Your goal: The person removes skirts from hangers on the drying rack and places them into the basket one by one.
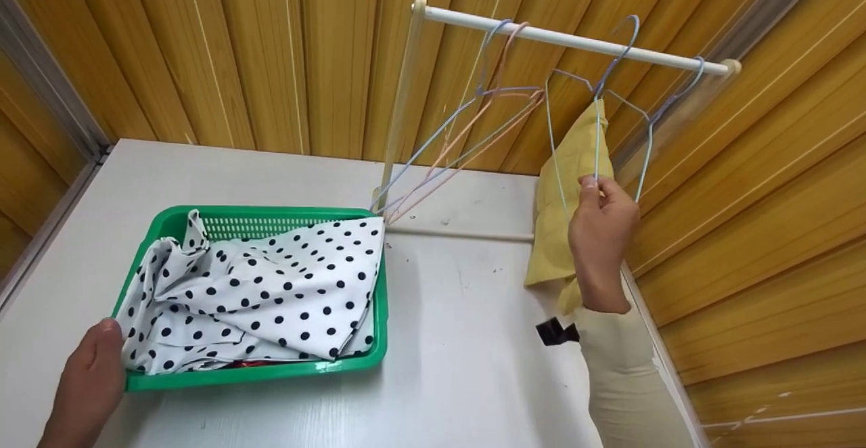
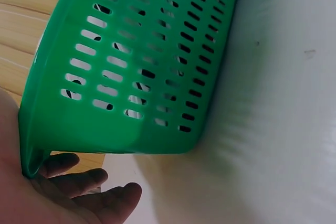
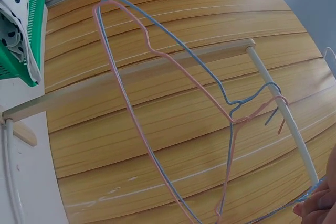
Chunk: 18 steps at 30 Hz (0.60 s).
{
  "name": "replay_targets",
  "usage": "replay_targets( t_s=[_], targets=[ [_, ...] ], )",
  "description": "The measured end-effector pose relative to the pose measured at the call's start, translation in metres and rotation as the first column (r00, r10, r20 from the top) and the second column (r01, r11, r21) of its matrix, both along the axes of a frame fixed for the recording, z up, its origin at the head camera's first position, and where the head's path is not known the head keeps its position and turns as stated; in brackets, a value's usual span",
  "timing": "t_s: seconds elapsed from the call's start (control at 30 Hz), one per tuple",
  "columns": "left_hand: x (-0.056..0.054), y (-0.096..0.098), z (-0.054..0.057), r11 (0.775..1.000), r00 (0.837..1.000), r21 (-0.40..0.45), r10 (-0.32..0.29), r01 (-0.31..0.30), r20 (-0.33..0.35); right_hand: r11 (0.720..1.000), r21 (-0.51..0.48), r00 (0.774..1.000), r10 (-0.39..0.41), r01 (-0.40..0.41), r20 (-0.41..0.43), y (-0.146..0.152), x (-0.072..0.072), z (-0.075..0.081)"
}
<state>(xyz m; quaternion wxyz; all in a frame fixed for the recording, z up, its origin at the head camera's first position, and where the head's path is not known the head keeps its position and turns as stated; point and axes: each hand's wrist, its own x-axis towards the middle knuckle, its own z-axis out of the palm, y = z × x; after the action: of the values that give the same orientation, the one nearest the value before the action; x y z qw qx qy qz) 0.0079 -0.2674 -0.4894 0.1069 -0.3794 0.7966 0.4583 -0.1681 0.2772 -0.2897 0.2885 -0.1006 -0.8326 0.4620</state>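
Observation:
A green plastic basket (image 1: pixel 387 312) holds white cloth with black dots (image 1: pixel 270 292). My left hand (image 1: pixel 88 380) grips its near left corner, thumb at the rim and fingers (image 2: pixel 79 182) loosely bent below it. On the right, my right hand (image 1: pixel 604 231) pinches the side wire of a blue wire hanger (image 1: pixel 597 143). The hook of that hanger is at the white rail (image 1: pixel 575 40). A yellow cloth (image 1: pixel 558 231) hangs at this hanger, partly behind the hand. In the right wrist view, only a bit of the right hand (image 3: pixel 320 203) shows at the lower right edge.
A blue hanger (image 1: pixel 433 135) and a pink hanger (image 1: pixel 467 126) hang together on the rail's left part. Another blue hanger (image 1: pixel 648 150) hangs near its right end. Wood-patterned panels (image 1: pixel 338 62) stand behind and to the right of the white table (image 1: pixel 446 340).

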Motion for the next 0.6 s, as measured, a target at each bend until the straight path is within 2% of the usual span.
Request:
replay_targets(
  t_s=[0.1,0.23,0.4,0.6],
  targets=[
    [0.000,0.003,-0.001,0.999,0.999,0.010,0.050,-0.049,-0.006,1.000,0.022,1.000,-0.017,0.017,-0.001,-0.003,-0.004,-0.004],
    [0.000,0.004,0.000,0.998,0.998,0.033,0.060,-0.060,-0.016,0.999,0.036,1.000,-0.031,0.031,-0.003,-0.008,-0.011,-0.013],
    [0.001,0.007,-0.001,0.995,0.996,0.054,0.080,-0.079,-0.028,0.999,0.041,1.000,0.002,-0.002,0.008,-0.013,-0.017,-0.024],
    [0.002,0.005,-0.005,0.994,0.994,0.041,0.104,-0.102,-0.046,0.999,0.020,1.000,0.030,-0.030,-0.001,-0.018,-0.017,-0.031]
  ],
)
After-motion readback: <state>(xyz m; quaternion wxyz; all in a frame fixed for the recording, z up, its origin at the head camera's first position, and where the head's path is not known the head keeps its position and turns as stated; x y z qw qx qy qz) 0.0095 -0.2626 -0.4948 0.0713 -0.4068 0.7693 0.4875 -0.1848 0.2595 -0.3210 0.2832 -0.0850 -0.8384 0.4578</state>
